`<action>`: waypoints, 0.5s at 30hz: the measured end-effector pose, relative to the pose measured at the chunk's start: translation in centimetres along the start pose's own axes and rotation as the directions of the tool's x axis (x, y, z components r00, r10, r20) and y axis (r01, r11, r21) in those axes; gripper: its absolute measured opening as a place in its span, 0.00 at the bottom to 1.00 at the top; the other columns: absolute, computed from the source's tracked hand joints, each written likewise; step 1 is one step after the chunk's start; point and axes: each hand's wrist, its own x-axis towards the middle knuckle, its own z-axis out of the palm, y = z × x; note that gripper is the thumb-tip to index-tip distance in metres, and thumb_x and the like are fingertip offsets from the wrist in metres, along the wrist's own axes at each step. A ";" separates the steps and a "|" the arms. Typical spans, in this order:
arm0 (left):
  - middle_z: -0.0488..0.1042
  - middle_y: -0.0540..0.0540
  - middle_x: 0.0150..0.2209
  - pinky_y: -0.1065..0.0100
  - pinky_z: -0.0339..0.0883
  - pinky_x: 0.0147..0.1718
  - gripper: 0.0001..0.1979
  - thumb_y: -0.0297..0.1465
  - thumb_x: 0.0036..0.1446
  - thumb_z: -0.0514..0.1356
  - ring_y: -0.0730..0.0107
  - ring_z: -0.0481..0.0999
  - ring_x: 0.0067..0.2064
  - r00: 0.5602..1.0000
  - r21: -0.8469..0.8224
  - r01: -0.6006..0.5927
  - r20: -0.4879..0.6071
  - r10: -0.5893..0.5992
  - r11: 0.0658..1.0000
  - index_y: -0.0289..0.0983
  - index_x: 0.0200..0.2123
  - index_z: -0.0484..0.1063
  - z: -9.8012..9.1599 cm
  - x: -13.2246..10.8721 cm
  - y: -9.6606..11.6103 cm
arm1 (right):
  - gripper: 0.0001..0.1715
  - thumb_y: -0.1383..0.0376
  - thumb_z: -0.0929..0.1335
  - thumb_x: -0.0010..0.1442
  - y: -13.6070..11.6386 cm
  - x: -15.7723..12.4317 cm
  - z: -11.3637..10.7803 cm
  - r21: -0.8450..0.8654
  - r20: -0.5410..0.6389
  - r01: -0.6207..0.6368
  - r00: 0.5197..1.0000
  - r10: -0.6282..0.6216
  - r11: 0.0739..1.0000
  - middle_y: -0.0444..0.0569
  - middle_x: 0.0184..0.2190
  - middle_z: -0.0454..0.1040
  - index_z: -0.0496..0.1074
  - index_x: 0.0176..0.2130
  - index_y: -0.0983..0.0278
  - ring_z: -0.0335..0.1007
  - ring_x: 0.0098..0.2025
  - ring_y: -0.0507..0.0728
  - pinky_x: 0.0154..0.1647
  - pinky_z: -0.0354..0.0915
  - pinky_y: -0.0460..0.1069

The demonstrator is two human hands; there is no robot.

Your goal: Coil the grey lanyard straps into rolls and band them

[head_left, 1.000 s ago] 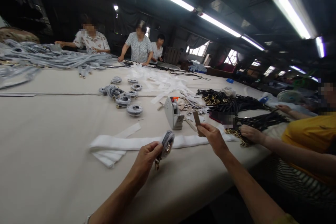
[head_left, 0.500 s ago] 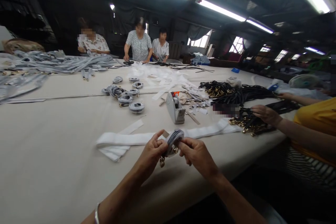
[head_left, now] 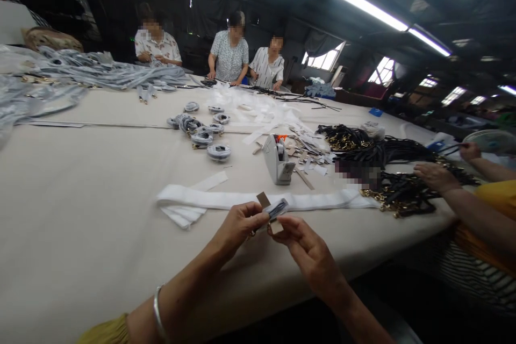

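Observation:
My left hand (head_left: 237,228) is closed on a coiled grey strap (head_left: 278,207), which is seen nearly edge-on above the near part of the table. A brown card strip (head_left: 263,200) sticks up from the coil beside my left fingers. At the coil's lower side a pale card end (head_left: 276,227) is pinched by my right hand (head_left: 312,252); whether it belongs to the same strip I cannot tell. Gold metal shows under my left fingers. Just beyond my hands lies a folded white band (head_left: 226,200), with a grey tape dispenser (head_left: 278,164) behind it.
Several coiled straps (head_left: 219,152) sit left of the dispenser, card scraps (head_left: 310,145) to its right. Black straps with gold clasps (head_left: 397,193) are heaped at right, near a co-worker's hand (head_left: 437,177). Grey straps (head_left: 108,72) pile up far left. Three people stand across the table (head_left: 100,215).
The coil has turned from showing its round face to nearly edge-on. A pale card end now shows at my right fingertips. My view has shifted, moving the scene rightward.

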 end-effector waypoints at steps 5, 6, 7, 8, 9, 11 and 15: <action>0.65 0.54 0.23 0.73 0.53 0.27 0.16 0.41 0.53 0.66 0.76 0.60 0.26 0.996 0.117 -0.058 0.075 0.049 0.991 0.33 0.28 0.71 0.5 -0.1 -0.1 | 0.06 0.69 0.67 0.66 -1.2 0.3 -0.3 -0.560 0.083 0.378 0.911 -0.404 0.738 0.47 0.34 0.74 0.74 0.41 0.61 0.72 0.38 0.56 0.42 0.68 0.50; 0.66 0.53 0.24 0.72 0.54 0.28 0.16 0.41 0.54 0.66 0.75 0.61 0.27 0.993 0.164 -0.095 0.084 0.082 0.982 0.33 0.28 0.72 0.6 -0.1 -0.2 | 0.06 0.69 0.67 0.66 -1.6 0.7 -0.4 -0.626 0.090 0.404 0.887 -0.453 0.667 0.47 0.31 0.72 0.75 0.38 0.61 0.70 0.36 0.56 0.40 0.67 0.51; 0.67 0.53 0.25 0.72 0.56 0.30 0.15 0.41 0.55 0.65 0.74 0.63 0.29 0.989 0.217 -0.137 0.089 0.120 0.967 0.34 0.28 0.73 0.6 -0.1 -0.4 | 0.07 0.68 0.67 0.66 -1.9 1.1 -0.5 -0.677 0.093 0.412 0.870 -0.484 0.610 0.48 0.31 0.71 0.76 0.36 0.61 0.69 0.37 0.57 0.41 0.66 0.52; 0.69 0.51 0.27 0.71 0.57 0.32 0.15 0.41 0.56 0.64 0.72 0.65 0.31 0.982 0.272 -0.187 0.091 0.168 0.944 0.34 0.29 0.74 0.6 -0.1 -0.5 | 0.08 0.68 0.68 0.66 -2.2 1.5 -0.6 -0.709 0.090 0.408 0.861 -0.501 0.575 0.50 0.33 0.71 0.77 0.35 0.61 0.69 0.39 0.58 0.43 0.65 0.53; 0.71 0.50 0.29 0.70 0.59 0.34 0.13 0.40 0.57 0.64 0.70 0.67 0.33 0.971 0.328 -0.240 0.088 0.223 0.914 0.35 0.30 0.75 0.6 -0.1 -0.6 | 0.07 0.68 0.69 0.65 -2.4 1.9 -0.7 -0.714 0.086 0.402 0.863 -0.498 0.573 0.51 0.36 0.72 0.77 0.35 0.61 0.69 0.42 0.59 0.46 0.64 0.55; 0.74 0.49 0.32 0.69 0.61 0.37 0.10 0.37 0.59 0.62 0.66 0.69 0.36 0.940 0.437 -0.335 0.097 0.327 0.835 0.37 0.32 0.76 0.6 -0.2 -0.8 | 0.05 0.67 0.70 0.63 -2.5 2.5 -0.8 -0.645 0.070 0.363 0.905 -0.420 0.673 0.51 0.41 0.73 0.76 0.33 0.61 0.69 0.46 0.60 0.50 0.64 0.55; 0.73 0.48 0.32 0.67 0.62 0.39 0.07 0.32 0.60 0.58 0.66 0.69 0.37 0.918 0.540 -0.387 0.150 0.368 0.747 0.38 0.32 0.75 0.5 -0.6 -0.6 | 0.05 0.65 0.72 0.58 -2.2 2.9 -1.0 -0.470 -0.034 0.071 0.995 -0.099 0.880 0.45 0.33 0.74 0.71 0.33 0.61 0.71 0.38 0.56 0.43 0.65 0.50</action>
